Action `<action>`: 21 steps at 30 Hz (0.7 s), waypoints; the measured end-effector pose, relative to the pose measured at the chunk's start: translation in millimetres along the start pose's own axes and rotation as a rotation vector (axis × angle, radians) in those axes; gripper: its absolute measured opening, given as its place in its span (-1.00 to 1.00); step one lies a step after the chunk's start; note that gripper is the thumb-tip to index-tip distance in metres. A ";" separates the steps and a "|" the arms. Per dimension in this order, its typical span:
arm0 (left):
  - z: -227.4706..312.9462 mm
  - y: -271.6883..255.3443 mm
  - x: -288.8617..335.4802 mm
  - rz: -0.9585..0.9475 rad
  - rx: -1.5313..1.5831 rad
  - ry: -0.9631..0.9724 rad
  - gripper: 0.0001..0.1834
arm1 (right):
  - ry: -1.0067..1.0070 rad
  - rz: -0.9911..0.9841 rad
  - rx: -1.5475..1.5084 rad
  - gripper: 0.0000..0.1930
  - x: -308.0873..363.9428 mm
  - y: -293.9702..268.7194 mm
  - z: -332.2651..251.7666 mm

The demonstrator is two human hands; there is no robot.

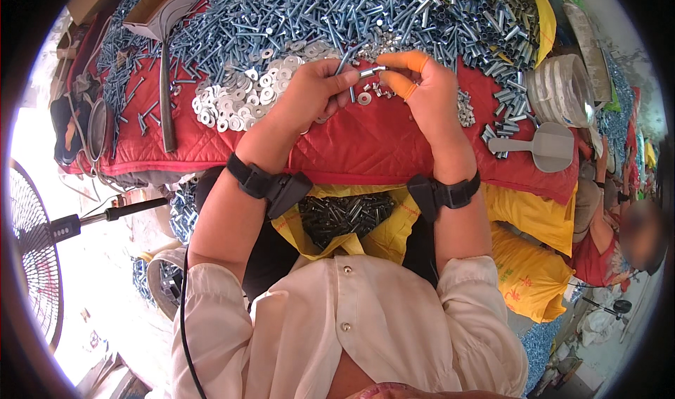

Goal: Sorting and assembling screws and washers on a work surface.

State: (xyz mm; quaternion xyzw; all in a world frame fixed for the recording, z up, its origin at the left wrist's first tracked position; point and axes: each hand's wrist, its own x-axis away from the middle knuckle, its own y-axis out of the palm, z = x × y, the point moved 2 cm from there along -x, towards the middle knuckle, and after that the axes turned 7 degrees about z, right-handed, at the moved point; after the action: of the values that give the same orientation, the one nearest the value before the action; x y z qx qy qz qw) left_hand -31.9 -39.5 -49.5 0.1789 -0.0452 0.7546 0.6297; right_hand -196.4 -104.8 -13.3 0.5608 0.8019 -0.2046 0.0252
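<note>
My left hand is closed, thumb and fingers pinching a bolt with a shiny metal sleeve that points to the right. Orange covers sit on the thumb and forefinger of my right hand, whose tips close around the sleeve's far end; any small part between them is too small to make out. Just below the sleeve lies a single washer. Many flat washers are heaped beside my left hand. Small nuts lie beyond my fingers, and more nuts rest right of my right wrist.
Loose bolts cover the far side of the red quilted cloth. Metal sleeves pile at the far right, near a grey scoop. A yellow bag of dark metal parts sits at my lap. A fan stands left; another person is at right.
</note>
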 end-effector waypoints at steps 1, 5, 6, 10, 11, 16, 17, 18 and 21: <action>0.0 0.0 -0.1 -0.013 0.021 -0.012 -0.82 | -0.211 0.030 0.099 -0.87 0.2 0.1 -2.9; -0.7 -1.5 1.4 -0.010 0.007 0.001 -0.82 | -0.283 0.017 0.206 -0.86 0.6 3.1 -8.2; 0.1 1.3 1.6 0.003 -0.007 0.034 -0.82 | -0.157 0.037 0.178 -0.86 1.1 2.4 -2.5; 3.2 3.8 3.0 -0.013 0.009 0.052 -0.83 | 0.126 0.074 0.279 -0.84 0.9 -0.5 4.2; 3.2 2.0 3.0 -0.012 0.007 0.052 -0.83 | 0.126 0.074 0.276 -0.84 1.1 3.8 4.2; 4.8 -0.7 1.5 -0.006 0.196 0.004 -0.78 | 0.094 -0.030 -0.300 -0.53 0.1 -5.7 9.4; 5.7 -0.9 1.1 -0.013 0.189 0.008 -0.78 | 0.089 -0.021 -0.302 -0.53 0.1 -5.6 10.2; 7.1 -2.1 0.3 -0.028 0.185 0.048 -0.79 | 0.072 -0.014 -0.384 -0.45 0.0 -1.8 7.9; 9.9 -2.1 3.7 -0.069 0.220 0.083 -0.80 | 0.076 -0.027 -0.631 -0.16 2.7 14.2 2.4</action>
State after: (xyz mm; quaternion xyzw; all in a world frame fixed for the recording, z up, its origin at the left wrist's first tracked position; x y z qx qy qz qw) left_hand -28.3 -38.4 -39.4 0.2171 0.0700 0.7397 0.6331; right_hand -184.9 -99.2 -20.5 0.5219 0.8334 0.0751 0.1653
